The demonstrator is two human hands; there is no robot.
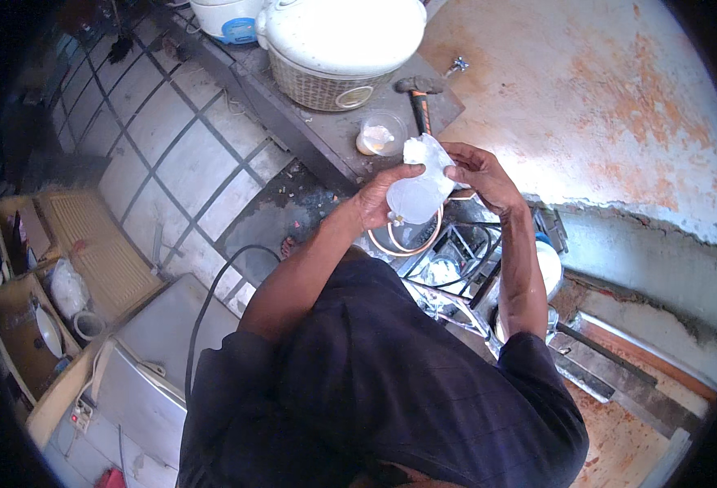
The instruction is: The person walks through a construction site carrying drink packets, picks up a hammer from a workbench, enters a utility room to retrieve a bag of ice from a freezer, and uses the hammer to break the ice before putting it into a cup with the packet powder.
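Note:
Both of my hands are raised in front of me at the near corner of a dark table. My left hand (pixel 381 195) is closed, its thumb on top, around a translucent round plastic lid (pixel 415 201). A pale, see-through plastic piece (pixel 435 156) with a white lump on it lies above the lid, and my right hand (pixel 487 177) pinches its right side. Whether the plastic piece and the lid are joined, I cannot tell. Just beyond my left hand, a clear round tub (pixel 381 134) with white and yellowish contents stands on the table.
On the table (pixel 318 142), a hammer (pixel 420 102) lies beside a woven-pattern white-lidded container (pixel 326 77). A metal frame with hoses (pixel 456 260) stands below my right arm. A stained wall (pixel 570 98) rises at the right. Drawers (pixel 29 325) and a grey panel (pixel 188 309) are at the left.

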